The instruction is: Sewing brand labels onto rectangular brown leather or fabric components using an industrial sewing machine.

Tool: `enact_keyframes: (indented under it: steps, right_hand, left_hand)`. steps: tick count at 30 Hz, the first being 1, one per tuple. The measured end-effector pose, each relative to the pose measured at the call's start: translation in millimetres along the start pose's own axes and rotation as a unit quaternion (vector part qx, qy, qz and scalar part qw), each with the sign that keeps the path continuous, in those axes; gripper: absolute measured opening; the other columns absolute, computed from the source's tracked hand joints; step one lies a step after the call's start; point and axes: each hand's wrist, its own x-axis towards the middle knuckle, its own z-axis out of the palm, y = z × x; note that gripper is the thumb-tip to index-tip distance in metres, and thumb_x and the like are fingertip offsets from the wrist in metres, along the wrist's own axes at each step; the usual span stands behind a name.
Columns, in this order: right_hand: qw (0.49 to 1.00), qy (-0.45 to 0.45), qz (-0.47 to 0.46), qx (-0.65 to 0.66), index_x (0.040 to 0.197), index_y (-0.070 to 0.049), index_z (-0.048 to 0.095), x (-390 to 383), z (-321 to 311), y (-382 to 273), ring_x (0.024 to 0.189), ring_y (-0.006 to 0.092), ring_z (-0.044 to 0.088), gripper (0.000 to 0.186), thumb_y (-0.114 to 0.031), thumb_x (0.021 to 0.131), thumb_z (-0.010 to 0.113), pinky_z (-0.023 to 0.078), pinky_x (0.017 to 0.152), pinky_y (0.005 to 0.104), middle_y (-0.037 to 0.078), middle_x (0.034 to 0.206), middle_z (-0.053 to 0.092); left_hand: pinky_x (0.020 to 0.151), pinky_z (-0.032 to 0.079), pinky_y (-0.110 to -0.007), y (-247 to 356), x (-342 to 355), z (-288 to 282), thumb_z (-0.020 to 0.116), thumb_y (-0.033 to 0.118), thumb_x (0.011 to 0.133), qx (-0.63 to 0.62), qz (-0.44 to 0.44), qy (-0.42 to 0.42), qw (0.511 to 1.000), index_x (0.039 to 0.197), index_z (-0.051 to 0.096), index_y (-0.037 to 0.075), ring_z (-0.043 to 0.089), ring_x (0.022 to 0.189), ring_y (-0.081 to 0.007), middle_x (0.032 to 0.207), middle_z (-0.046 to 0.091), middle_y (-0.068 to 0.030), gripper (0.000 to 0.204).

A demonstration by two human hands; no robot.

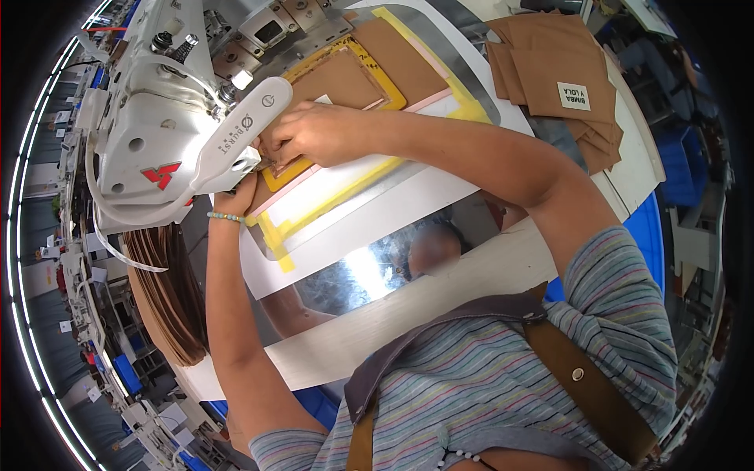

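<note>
A brown fabric piece (336, 82) lies within a yellow-edged template frame (385, 88) under the head of a white sewing machine (145, 133). My right hand (322, 135) rests over the frame's near left part, its fingers bent and drawn together by the needle area. What they pinch, if anything, is hidden. A corner of a small white label (323, 100) shows just beyond the knuckles. My left hand (237, 196) reaches up beneath the machine's lamp arm (250, 118), at the frame's left end. The lamp and machine head cover its fingers.
Brown fabric pieces (550, 74) are piled at the far right, one with a white label. A stack of brown strips (169, 290) lies left of my left arm. Yellow tape (338, 192) edges the white sheet (448, 188) over a shiny metal plate (377, 263).
</note>
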Motion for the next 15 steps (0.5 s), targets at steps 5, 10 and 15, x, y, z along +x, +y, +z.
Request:
enact_keyframes:
  steps: [5,10,15]
  right_hand:
    - [1.0,0.005,0.012,0.003,0.117,-0.02,0.085,5.9,1.6,-2.8,0.127,0.0242,0.062,0.034,-0.005,0.092,0.068,0.043,0.116,0.043,0.002,0.126,0.071]
    - [0.999,-0.029,0.04,-0.014,0.116,-0.02,0.085,7.9,-1.0,0.8,0.129,0.0244,0.062,0.03,-0.009,0.094,0.068,0.043,0.116,0.0432,0.002,0.129,0.071]
    - [0.997,-0.04,0.058,-0.012,0.113,-0.019,0.086,7.4,1.7,2.3,0.129,0.025,0.063,0.028,-0.01,0.093,0.068,0.043,0.116,0.045,0.004,0.13,0.072]
  left_hand:
    - [0.096,0.058,-0.045,-40.5,-7.2,3.4,0.079,0.017,0.091,0.073,0.039,-0.018,0.996,0.12,0.076,0.008,0.073,0.11,-0.0341,0.117,0.077,-0.0141,0.03]
    - [0.097,0.057,-0.045,-42.3,-10.6,5.5,0.08,0.019,0.091,0.054,0.065,-0.011,0.996,0.121,0.075,0.007,0.072,0.112,-0.035,0.119,0.076,-0.0148,0.032]
    - [0.101,0.056,-0.044,-36.2,-10.3,8.4,0.078,0.016,0.092,0.017,0.029,-0.009,0.999,0.127,0.072,0.006,0.071,0.117,-0.0337,0.124,0.075,-0.0153,0.037]
